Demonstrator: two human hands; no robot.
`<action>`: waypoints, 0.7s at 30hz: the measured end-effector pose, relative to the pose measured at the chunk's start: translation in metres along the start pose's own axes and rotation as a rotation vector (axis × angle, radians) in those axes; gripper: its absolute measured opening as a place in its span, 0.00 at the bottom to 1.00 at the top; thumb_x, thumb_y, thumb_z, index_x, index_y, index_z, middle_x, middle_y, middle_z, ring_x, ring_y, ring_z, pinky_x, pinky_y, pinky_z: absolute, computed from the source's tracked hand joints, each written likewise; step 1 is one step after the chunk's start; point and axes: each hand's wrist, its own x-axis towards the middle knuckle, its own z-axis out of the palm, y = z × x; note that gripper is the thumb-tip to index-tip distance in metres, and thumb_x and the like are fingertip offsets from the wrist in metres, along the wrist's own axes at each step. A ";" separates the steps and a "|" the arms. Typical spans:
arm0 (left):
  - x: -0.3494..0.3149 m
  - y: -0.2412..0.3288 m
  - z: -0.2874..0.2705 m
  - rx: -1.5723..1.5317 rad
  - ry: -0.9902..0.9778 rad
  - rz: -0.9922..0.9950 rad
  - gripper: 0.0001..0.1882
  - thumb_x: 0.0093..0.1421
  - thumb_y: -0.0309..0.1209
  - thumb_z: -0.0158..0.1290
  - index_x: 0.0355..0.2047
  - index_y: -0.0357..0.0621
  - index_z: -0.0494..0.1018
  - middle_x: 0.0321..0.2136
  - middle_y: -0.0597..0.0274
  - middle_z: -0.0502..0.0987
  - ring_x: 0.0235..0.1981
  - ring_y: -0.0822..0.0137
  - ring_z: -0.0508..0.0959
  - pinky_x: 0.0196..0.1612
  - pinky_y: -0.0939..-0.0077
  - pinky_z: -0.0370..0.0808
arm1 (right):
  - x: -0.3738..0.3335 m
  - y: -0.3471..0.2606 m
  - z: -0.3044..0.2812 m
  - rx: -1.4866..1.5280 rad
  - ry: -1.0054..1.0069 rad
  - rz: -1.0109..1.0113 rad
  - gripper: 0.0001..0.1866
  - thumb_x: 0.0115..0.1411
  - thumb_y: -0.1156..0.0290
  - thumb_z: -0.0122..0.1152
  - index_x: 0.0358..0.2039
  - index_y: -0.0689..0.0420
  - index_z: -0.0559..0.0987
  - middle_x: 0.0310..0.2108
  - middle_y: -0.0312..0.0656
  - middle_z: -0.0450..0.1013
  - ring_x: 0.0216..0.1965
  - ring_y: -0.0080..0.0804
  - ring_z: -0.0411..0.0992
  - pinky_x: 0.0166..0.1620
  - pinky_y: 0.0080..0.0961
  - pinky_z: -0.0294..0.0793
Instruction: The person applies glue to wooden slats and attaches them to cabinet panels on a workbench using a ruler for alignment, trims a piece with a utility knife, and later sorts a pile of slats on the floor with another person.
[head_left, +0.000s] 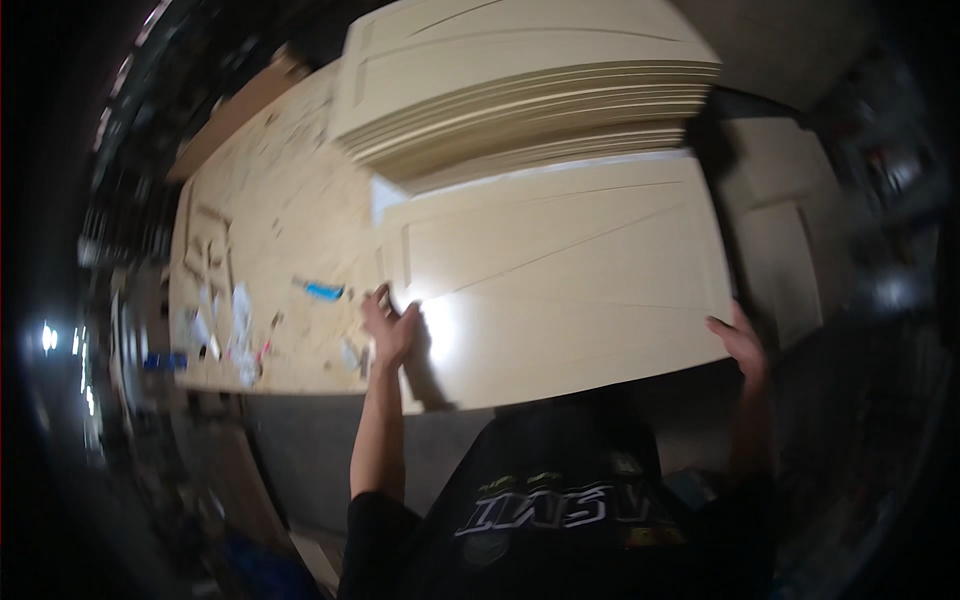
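Observation:
A flat cream panel [570, 270] with thin grooved lines lies in front of me, its near edge close to my body. My left hand [390, 335] grips its left edge, the thumb toward the top face and the fingers around the side. At the opposite edge, my right hand [740, 345] holds the near right corner, thumb on top and the other fingers mostly hidden. Bright light glares off the panel beside my left hand.
Behind the panel rises a stack of similar cream panels [540, 105]. On the wooden tabletop [280, 190] to the left lie a blue-handled tool [322, 291], crumpled clear plastic [242, 335] and small wood scraps [205, 245]. Brown boards [780, 250] stand at the right.

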 end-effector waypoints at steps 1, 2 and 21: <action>-0.003 -0.003 0.001 0.160 0.037 0.070 0.40 0.52 0.44 0.67 0.63 0.49 0.64 0.63 0.43 0.59 0.61 0.45 0.66 0.64 0.39 0.56 | 0.000 0.004 -0.002 0.060 -0.009 -0.041 0.34 0.62 0.70 0.66 0.66 0.60 0.64 0.59 0.44 0.71 0.60 0.32 0.67 0.63 0.32 0.64; -0.001 0.012 0.001 0.211 -0.006 0.059 0.40 0.51 0.49 0.66 0.63 0.52 0.65 0.64 0.43 0.59 0.64 0.44 0.61 0.64 0.33 0.50 | 0.007 0.020 -0.009 0.029 -0.025 -0.096 0.31 0.63 0.72 0.64 0.65 0.61 0.65 0.58 0.45 0.72 0.58 0.33 0.68 0.62 0.33 0.65; -0.010 0.030 -0.011 0.218 -0.064 -0.127 0.37 0.60 0.44 0.58 0.68 0.60 0.59 0.73 0.46 0.48 0.74 0.36 0.38 0.68 0.28 0.32 | 0.020 0.027 -0.009 -0.089 -0.051 -0.127 0.25 0.64 0.71 0.60 0.60 0.63 0.69 0.52 0.44 0.74 0.52 0.33 0.71 0.58 0.32 0.67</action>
